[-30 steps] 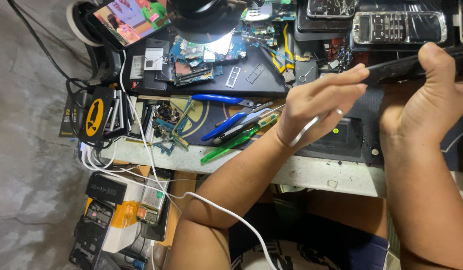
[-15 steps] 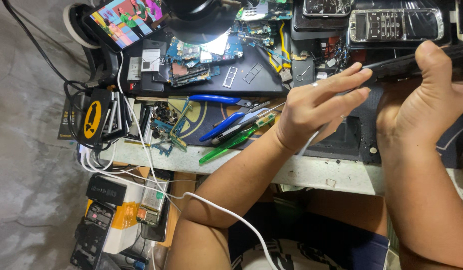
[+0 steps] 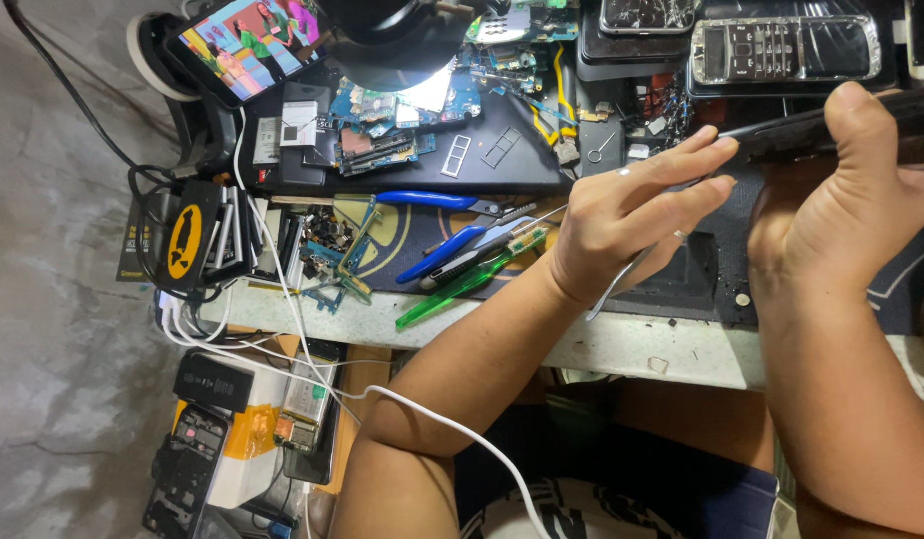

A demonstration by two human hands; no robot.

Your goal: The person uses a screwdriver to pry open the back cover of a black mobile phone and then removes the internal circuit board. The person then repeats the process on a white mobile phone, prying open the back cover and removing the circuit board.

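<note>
The right hand point(image 3: 841, 215) is gripping a dark phone point(image 3: 831, 130), thumb pressing over its top edge, holding the device raised above the bench point(image 3: 621, 344) at the right side. The left hand point(image 3: 631, 215) is clasping thin metal tweezers point(image 3: 621, 279), its extended fingers point(image 3: 701, 150) touching the phone's left end. The tweezers' lower end is projecting below the palm toward the bench edge. Blue-handled pliers point(image 3: 432, 200) and a green-handled tool point(image 3: 452, 289) are lying just left of the left wrist. Circuit boards point(image 3: 402, 120) are resting at the rear under a black lamp head point(image 3: 392, 40). A white cable point(image 3: 312, 369) is hanging off the bench front.
</note>
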